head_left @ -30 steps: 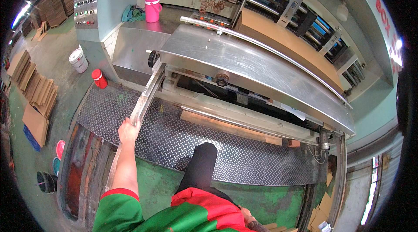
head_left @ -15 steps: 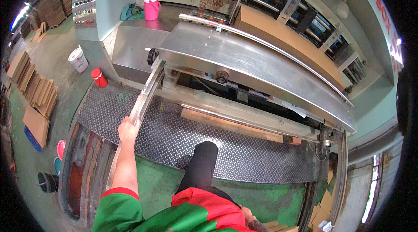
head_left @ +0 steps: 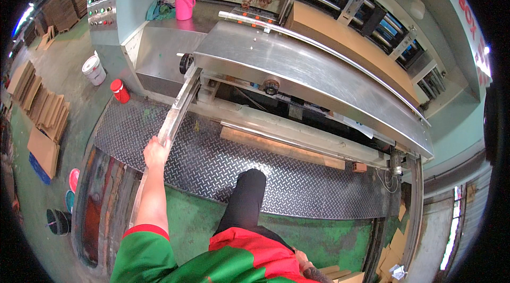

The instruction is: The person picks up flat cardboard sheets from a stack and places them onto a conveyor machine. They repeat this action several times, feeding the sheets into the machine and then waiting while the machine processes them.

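My left hand (head_left: 155, 152) is closed around a long metal rail (head_left: 178, 108) that slants from the machine's left end down toward me. Beyond it, a black handwheel (head_left: 186, 63) sits by the rail's upper end. A wide stainless steel table (head_left: 313, 75) stretches across in front of me, with a dark round knob (head_left: 271, 87) on its near side. Low beside my hip is my right hand (head_left: 302, 258), mostly cut off by my shirt and forearm, so its fingers cannot be made out. One of my legs is over the tread-plate step (head_left: 202, 169).
A cardboard stack (head_left: 340, 38) lies behind the steel table. On the machine's left ledge stands a pink jug (head_left: 184, 4); a control panel (head_left: 101, 4) is farther left. A red jug (head_left: 120, 91), a white bucket (head_left: 94, 70) and cardboard piles (head_left: 45, 107) line the left floor.
The view has shifted very slightly, with the machine a little higher in the picture. My left hand stays closed on the rail, and my right hand stays beside my hip.
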Tool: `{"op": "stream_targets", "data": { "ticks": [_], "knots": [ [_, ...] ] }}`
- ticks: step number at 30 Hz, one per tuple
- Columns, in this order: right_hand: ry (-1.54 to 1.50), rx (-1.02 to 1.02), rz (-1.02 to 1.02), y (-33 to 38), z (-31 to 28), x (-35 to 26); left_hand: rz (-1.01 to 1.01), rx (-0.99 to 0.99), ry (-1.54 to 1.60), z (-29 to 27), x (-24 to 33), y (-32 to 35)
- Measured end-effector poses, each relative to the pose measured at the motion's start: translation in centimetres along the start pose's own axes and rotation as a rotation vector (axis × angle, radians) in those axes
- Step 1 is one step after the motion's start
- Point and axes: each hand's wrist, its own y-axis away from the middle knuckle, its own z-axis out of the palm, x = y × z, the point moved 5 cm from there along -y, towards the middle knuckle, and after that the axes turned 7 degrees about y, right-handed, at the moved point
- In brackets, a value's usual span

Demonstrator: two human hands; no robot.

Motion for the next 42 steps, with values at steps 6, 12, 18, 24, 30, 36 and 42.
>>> {"op": "stream_targets", "data": {
  "ticks": [6, 12, 18, 24, 30, 36, 42],
  "knots": [
    [-0.048, 0.007, -0.025, 0.2, -0.2, 0.2, 0.013, 0.015, 0.016, 0.2, -0.3, 0.0],
    [-0.015, -0.006, -0.019, -0.1, 0.6, 0.9, 0.014, 0.018, 0.021, 0.1, -0.2, 0.0],
    [-0.006, -0.037, -0.028, -1.2, 1.7, 2.3, -0.004, -0.006, 0.009, 0.0, -0.1, 0.1],
    [-0.024, -0.006, -0.054, -1.5, 1.6, 2.0, -0.005, -0.004, 0.002, -0.1, 0.1, 0.1],
    [-0.050, -0.022, 0.016, -0.8, 0.3, 1.3, -0.015, -0.034, 0.014, -0.1, 0.1, 0.0],
    [-0.011, 0.016, -0.066, -1.4, 0.5, 1.4, -0.013, -0.012, 0.007, 0.0, 0.1, 0.0],
    [-0.014, -0.007, -0.077, -2.0, 1.2, 2.2, -0.025, -0.021, 0.007, -0.1, 0.1, 0.0]
  ]
}}
